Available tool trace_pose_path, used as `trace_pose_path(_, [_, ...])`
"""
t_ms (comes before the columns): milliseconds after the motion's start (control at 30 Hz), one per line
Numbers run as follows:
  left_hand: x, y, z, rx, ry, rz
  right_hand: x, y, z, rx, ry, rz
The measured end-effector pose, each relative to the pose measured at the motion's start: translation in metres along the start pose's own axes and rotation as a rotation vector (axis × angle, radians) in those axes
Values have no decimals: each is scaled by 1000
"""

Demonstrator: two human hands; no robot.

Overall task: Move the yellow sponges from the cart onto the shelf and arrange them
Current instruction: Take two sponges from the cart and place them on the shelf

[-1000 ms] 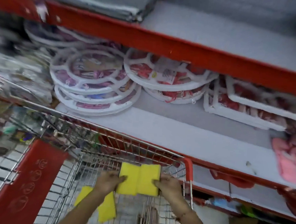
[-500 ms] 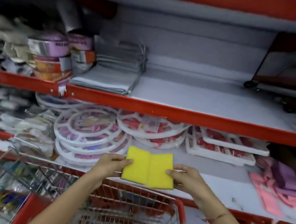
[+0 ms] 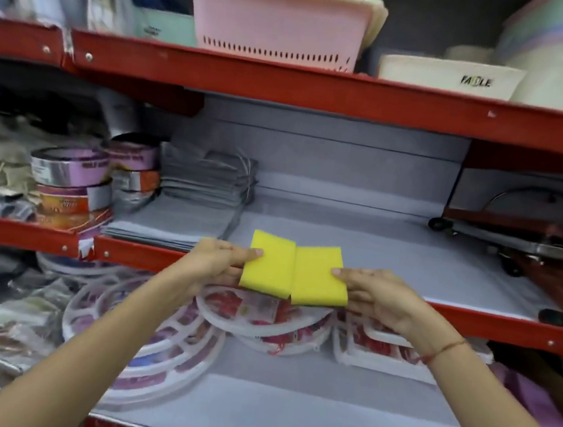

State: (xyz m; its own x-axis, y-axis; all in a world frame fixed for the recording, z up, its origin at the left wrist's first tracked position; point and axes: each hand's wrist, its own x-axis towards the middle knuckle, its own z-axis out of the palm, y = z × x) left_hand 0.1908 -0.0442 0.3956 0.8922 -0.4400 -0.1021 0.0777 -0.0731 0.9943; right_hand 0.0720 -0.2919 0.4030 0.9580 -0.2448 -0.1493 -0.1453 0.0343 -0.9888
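Note:
Two yellow sponges sit side by side between my hands, just in front of the red front edge of the middle shelf [image 3: 389,258]. My left hand [image 3: 215,262] grips the left sponge [image 3: 268,267] with the thumb on top. My right hand [image 3: 373,294] grips the right sponge [image 3: 318,279] the same way. The sponges touch along their inner edges, and a dark underside shows at the bottom. The cart is almost out of view at the bottom edge.
On the middle shelf, a stack of grey cloths [image 3: 183,217] and tape rolls [image 3: 69,186] lie at the left, and a red-and-metal appliance [image 3: 529,237] at the right. Round white racks [image 3: 144,338] fill the lower shelf. Pink basket [image 3: 277,23] above.
Both hands have lifted the two sponges from the cart up to the level of the middle shelf. My view has tilted upward, so the cart has dropped out of sight.

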Motion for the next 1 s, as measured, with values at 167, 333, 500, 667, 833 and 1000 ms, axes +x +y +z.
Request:
trace_pose_path(167, [45,33,19,54,88,-32,50,-22,-13,4,121,33])
trace_pose_path(333, [76,29,35,178,143,-110,88,-16,-19,-78,206,94])
trace_pose_path(500, [89,18,41,307,185,-101,109,-5,-22,-203,256,101])
trace_pose_path(667, [87,17,39,523,255,-42,117,0,-21,-322,344,56])
trace_pose_path(833, [70,17,34,519,365,115,97,1,-2,-527,554,-151])
trace_pose_path(1000, [36,-4,22,342,362,323,42,20,40,-470,587,-447])
